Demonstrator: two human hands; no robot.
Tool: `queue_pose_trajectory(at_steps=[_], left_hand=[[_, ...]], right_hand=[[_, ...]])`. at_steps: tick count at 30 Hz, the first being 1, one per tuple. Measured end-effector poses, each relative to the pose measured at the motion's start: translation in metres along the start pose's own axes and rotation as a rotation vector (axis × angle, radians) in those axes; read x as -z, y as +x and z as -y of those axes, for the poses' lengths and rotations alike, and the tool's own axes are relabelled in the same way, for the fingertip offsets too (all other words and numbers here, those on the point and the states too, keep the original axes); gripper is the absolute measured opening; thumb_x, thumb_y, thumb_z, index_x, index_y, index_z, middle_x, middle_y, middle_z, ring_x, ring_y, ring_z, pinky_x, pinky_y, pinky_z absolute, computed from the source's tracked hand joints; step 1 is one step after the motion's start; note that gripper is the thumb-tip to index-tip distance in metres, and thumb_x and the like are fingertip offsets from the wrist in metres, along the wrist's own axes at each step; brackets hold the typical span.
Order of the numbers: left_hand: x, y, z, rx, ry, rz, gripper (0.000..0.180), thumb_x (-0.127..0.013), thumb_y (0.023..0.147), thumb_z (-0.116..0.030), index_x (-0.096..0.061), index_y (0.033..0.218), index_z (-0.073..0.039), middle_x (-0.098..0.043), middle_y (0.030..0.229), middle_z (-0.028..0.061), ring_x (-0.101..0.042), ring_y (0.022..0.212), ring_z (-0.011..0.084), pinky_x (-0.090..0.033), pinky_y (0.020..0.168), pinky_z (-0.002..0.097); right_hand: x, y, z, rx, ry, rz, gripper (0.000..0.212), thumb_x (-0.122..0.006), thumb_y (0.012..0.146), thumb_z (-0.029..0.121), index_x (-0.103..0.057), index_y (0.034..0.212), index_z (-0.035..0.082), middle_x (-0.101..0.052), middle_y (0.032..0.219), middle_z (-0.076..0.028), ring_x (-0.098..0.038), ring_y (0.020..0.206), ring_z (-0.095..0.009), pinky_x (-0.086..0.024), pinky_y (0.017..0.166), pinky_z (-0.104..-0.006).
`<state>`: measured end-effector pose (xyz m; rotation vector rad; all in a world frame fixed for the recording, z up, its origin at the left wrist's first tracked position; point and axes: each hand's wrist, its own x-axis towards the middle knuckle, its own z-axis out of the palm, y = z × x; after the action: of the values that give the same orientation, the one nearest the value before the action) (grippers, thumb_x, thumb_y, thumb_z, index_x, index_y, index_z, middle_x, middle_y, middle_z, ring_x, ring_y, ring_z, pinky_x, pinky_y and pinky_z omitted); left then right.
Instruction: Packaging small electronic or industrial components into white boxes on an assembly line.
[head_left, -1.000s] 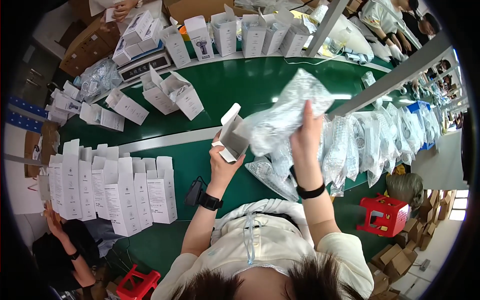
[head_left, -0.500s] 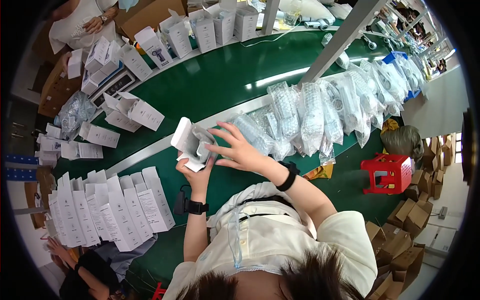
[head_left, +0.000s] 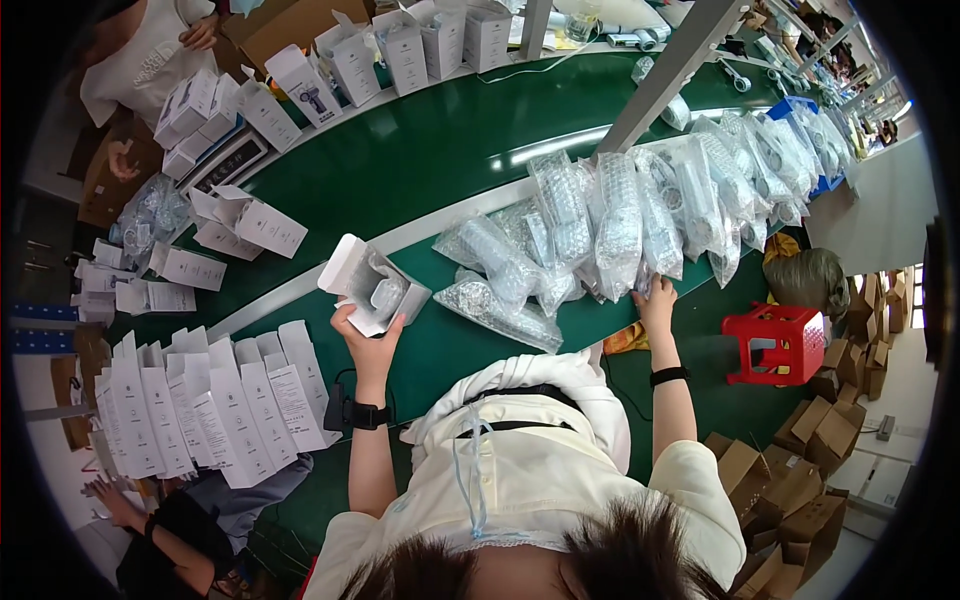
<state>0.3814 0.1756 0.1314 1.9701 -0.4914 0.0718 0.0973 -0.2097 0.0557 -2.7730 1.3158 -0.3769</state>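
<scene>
My left hand (head_left: 372, 342) is wrapped round a white carton (head_left: 408, 300), its top flap up and its open end facing me. Inside the carton sits something in clear wrapping (head_left: 386, 294); its kind is hidden. At the front edge of the bench, my right hand (head_left: 656, 304) has its fingers closed on a small clear plastic bag (head_left: 640, 284), just below the row of bubble-wrapped packages (head_left: 618, 220). Two bubble-wrapped packages, one of them a loose bubble-wrap pouch (head_left: 498, 310), lie between my hands.
Upright white cartons (head_left: 235, 410) stand in a row at the left. Open cartons (head_left: 405, 55) line the far side of the green conveyor belt (head_left: 400, 150). A slanted grey post (head_left: 665, 85) rises beyond the packages. A red stool (head_left: 770, 345) stands right. A co-worker (head_left: 150, 60) is far left.
My right hand has left the carton and moved right to the front edge of the package row. The carton in my left hand has shifted slightly left and tilted.
</scene>
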Motion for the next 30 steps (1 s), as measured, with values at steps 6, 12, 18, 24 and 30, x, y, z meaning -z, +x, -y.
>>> queue_pose_trajectory(at_steps=[6,12,18,24,30], left_hand=[[0.003,0.004,-0.025,0.045,-0.1,-0.066,0.069,-0.076,0.061,-0.006,-0.029,0.112,-0.006,-0.032,0.122,0.0199,-0.039,0.112,0.032,-0.033,0.093,0.0378],[0.008,0.025,-0.065,0.015,0.221,-0.019,0.029,-0.07,0.065,-0.003,-0.055,0.09,-0.001,-0.049,0.106,0.0174,-0.053,0.093,0.028,-0.042,0.078,0.0331],[0.026,0.049,-0.073,0.342,0.138,-0.052,0.01,-0.068,0.064,-0.001,-0.061,0.069,0.002,-0.06,0.084,0.0135,-0.06,0.072,0.0232,-0.046,0.062,0.0296],[0.025,0.05,-0.052,0.268,0.06,-0.06,0.011,-0.067,0.065,0.0,-0.062,0.075,0.003,-0.062,0.081,0.0122,-0.06,0.068,0.0209,-0.046,0.059,0.0267],[0.022,0.043,-0.04,0.276,-0.086,-0.124,0.01,-0.065,0.067,0.0,-0.062,0.076,0.003,-0.062,0.083,0.0113,-0.06,0.069,0.0186,-0.045,0.059,0.0257]], right_hand=[[0.043,0.006,0.014,-0.025,-0.122,0.307,0.025,-0.052,0.072,0.0,-0.052,0.097,-0.003,-0.058,0.081,-0.02,-0.055,0.07,-0.035,-0.046,0.063,-0.0422],[0.192,0.044,0.156,0.235,0.538,0.471,0.026,-0.053,0.069,-0.007,-0.056,0.093,-0.001,-0.057,0.071,-0.014,-0.054,0.063,-0.031,-0.045,0.057,-0.0344],[0.16,0.064,0.32,1.372,0.885,0.28,0.022,-0.057,0.065,0.001,-0.06,0.088,0.003,-0.058,0.09,-0.008,-0.055,0.076,-0.024,-0.047,0.066,-0.0319],[0.086,0.062,0.384,1.757,0.63,0.235,0.019,-0.059,0.065,0.011,-0.059,0.082,0.002,-0.053,0.098,-0.009,-0.054,0.079,-0.022,-0.047,0.067,-0.0318],[0.117,0.071,0.376,1.677,0.767,-0.022,0.024,-0.063,0.069,0.023,-0.06,0.082,0.004,-0.053,0.094,-0.009,-0.052,0.09,-0.022,-0.045,0.076,-0.0336]])
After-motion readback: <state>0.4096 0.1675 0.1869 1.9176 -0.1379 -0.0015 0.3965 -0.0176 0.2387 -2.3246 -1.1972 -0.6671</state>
